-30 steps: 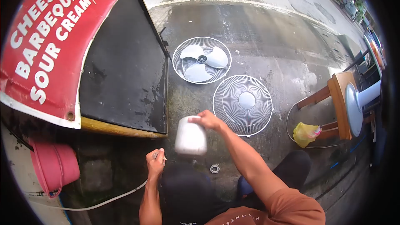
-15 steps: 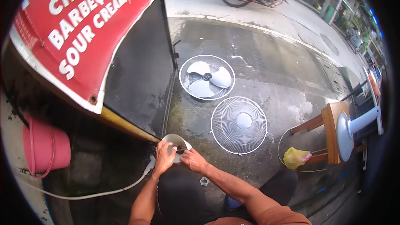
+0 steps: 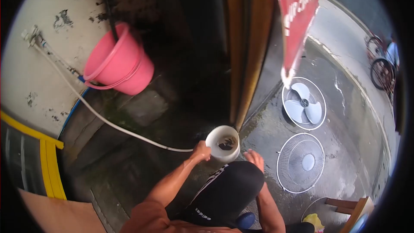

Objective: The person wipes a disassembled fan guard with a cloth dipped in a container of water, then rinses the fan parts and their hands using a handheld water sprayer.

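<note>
A white round container (image 3: pixel 224 158) stands on the wet ground just beyond my knee, with something dark and brownish inside that I cannot make out. At its left side my left hand (image 3: pixel 201 151) is closed around the end of a white hose (image 3: pixel 142 138); the fingers cover the hose's tip. My right hand (image 3: pixel 255 159) hovers right of the container, apart from it, fingers loosely apart and nothing visible in them. Part of it is hidden behind my knee. To the right lie a fan grille holding a three-bladed fan blade (image 3: pixel 304 102) and another round fan grille (image 3: pixel 293 159).
A pink bucket (image 3: pixel 125 73) sits by the wall at left, near the tap (image 3: pixel 31 36) feeding the hose. A red sign (image 3: pixel 297 17) hangs over a dark panel. At lower right are a wooden stool (image 3: pixel 358 211) and a yellow plastic bag (image 3: pixel 314 221). A wheeled cycle (image 3: pixel 381 71) is on the street.
My view has swung left. My left hand has left the container's opening and taken hold of the hose end. My right hand has drawn away from the container to the right.
</note>
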{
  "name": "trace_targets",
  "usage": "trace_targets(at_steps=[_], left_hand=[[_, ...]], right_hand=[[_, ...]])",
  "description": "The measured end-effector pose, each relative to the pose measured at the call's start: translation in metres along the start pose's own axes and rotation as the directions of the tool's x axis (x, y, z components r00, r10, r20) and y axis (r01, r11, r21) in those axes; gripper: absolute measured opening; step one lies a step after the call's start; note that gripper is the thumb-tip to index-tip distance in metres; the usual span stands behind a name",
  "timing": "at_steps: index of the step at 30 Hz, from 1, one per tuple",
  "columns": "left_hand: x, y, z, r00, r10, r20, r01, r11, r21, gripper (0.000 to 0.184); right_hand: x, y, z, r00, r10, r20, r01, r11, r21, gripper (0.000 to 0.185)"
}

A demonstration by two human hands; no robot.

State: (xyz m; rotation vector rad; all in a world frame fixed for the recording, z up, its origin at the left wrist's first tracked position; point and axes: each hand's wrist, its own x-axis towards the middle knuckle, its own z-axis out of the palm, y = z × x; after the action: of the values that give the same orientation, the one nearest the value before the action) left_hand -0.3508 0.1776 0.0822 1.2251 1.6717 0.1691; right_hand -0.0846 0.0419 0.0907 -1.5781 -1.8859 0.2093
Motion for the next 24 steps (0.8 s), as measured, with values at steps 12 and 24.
trace_targets(at_steps=[12, 24], left_hand=[[0.101, -0.043, -0.056, 0.961, -0.108, -0.254, -0.074, 0.785, -0.615, 0.025], [0.032, -0.08, 0.043, 0.934, 0.356, -0.022, -0.185, 0.537, 0.823, 0.056]], right_hand=[[-0.055, 0.071, -0.002, 0.873, 0.487, -0.037, -0.477, 0.866, 0.15, 0.037], [-0.074, 0.099, 0.006, 0.733, 0.663, -0.153, -0.63, 0.746, 0.214, 0.036]])
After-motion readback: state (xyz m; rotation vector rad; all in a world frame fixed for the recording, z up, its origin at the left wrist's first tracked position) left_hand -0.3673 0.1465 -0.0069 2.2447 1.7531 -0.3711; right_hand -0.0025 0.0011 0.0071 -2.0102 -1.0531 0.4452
